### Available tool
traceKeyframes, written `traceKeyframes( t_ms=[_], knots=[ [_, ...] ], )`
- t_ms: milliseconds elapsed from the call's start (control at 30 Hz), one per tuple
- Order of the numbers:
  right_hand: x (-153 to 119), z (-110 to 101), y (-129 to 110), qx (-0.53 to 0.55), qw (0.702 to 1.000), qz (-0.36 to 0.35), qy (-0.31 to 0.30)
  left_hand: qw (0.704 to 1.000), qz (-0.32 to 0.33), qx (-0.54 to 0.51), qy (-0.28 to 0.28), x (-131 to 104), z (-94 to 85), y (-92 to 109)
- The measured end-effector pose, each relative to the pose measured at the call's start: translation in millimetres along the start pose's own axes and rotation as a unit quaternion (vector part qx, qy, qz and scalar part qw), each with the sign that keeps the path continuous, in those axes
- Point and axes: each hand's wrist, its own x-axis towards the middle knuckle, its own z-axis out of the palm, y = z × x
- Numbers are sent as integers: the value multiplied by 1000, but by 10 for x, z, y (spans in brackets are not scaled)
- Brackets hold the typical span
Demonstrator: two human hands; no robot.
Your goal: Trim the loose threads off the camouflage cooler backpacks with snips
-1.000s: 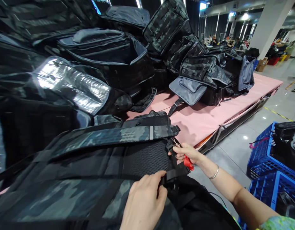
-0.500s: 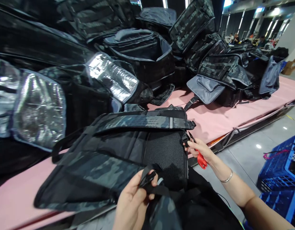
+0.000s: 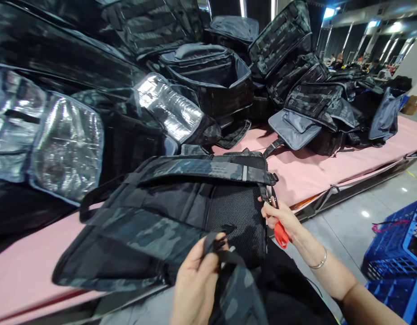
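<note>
A dark camouflage backpack (image 3: 181, 212) lies on the pink-covered table with its shoulder straps and mesh back panel facing up. My left hand (image 3: 198, 275) is closed around a black webbing strap (image 3: 213, 243) at the near side of the pack; a dark piece at its fingertips is blurred. My right hand (image 3: 279, 216), at the pack's right edge, has a pair of red-handled scissors (image 3: 281, 234) in its grip, red loops below the palm and dark tips pointing up. Its fingertips are at a black strap end below the upper shoulder strap (image 3: 208, 169); whether they pinch it is unclear.
Many similar bags (image 3: 208, 76) are heaped behind and left, some with silver-lined flaps (image 3: 68, 149) turned open. More bags (image 3: 313, 113) lie farther along the pink table (image 3: 296, 176). Blue plastic crates (image 3: 391, 248) stand on the floor at right. People are far back.
The view has shifted slightly, moving the scene rightward. My left hand has moved a little up and right with the strap. The scissors in my right hand have turned more upright.
</note>
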Motion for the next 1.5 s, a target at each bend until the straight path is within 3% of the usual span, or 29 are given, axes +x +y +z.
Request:
traceKeyframes(
  t_ms=[100, 167, 333, 567, 800, 1000, 1233, 1400, 1500],
  knots=[
    [-25, 39, -34, 23, 1000, 7, 2, 996, 16, -93, 1, 22, -107, -15],
    [-44, 72, -57, 28, 1000, 12, -4, 995, 33, -91, -15, 10, -139, -25],
    [-94, 184, -78, 32, 999, 21, 1, 997, 76, -8, -8, -80, -74, -79],
    [-212, 413, -69, 7, 996, 53, -67, 980, 159, 110, 38, -71, -27, -266],
    [-226, 515, -6, -14, 999, 16, -39, 948, 260, 167, 74, -66, -36, -394],
    [-220, 528, 1, -38, 999, 2, -20, 937, 278, 195, 87, -110, 44, -377],
    [-240, 556, 1, -168, 983, -67, 11, 914, 321, 239, 63, -65, 4, -369],
    [-262, 606, 39, -168, 983, -74, -2, 939, 267, 204, 67, -80, 35, -360],
    [-249, 604, 68, -137, 989, -63, -2, 939, 273, 198, 62, -77, 46, -354]
  ],
)
